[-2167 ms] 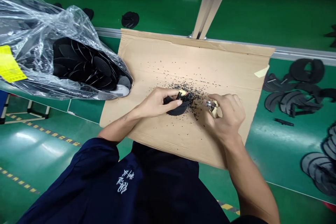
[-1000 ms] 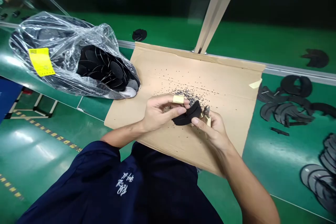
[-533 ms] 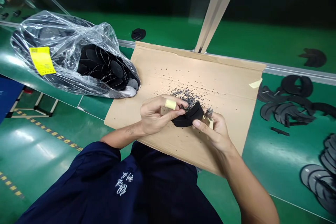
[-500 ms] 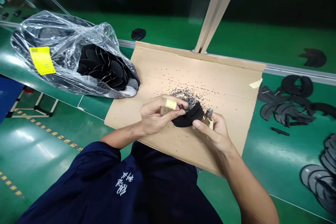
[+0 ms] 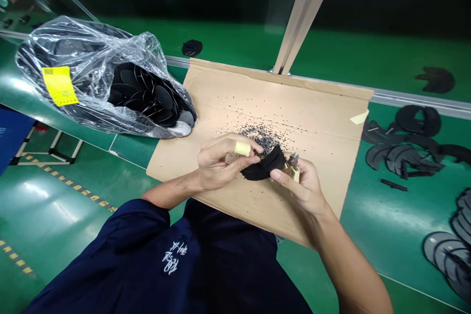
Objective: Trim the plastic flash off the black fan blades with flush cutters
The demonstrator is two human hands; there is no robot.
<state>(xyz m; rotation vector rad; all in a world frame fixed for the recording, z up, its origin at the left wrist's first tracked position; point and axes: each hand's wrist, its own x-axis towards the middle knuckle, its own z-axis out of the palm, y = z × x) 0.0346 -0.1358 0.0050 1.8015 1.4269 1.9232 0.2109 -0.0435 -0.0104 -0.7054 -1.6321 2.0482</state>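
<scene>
Head view: left hand [image 5: 220, 163] pinches a curved, matte black piece [image 5: 265, 168], right hand [image 5: 305, 184] holding it plus metal-tipped pliers [image 5: 293, 160].

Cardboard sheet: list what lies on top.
Small black bits lie scattered on the cardboard sheet, densest near its middle; a pale strip is at its right edge. The left hand, right hand and black part hide what lies beneath.

A green worktop [image 5: 371, 216] bears a cardboard sheet [image 5: 324, 113], strewn with small black bits [image 5: 263, 135]. Toward the sheet's ten o'clock, partly overlapping it, lies a clear plastic bag [image 5: 91, 71] of black discs [image 5: 163, 97]; toward three and four, curved black pieces [image 5: 397, 158].
</scene>
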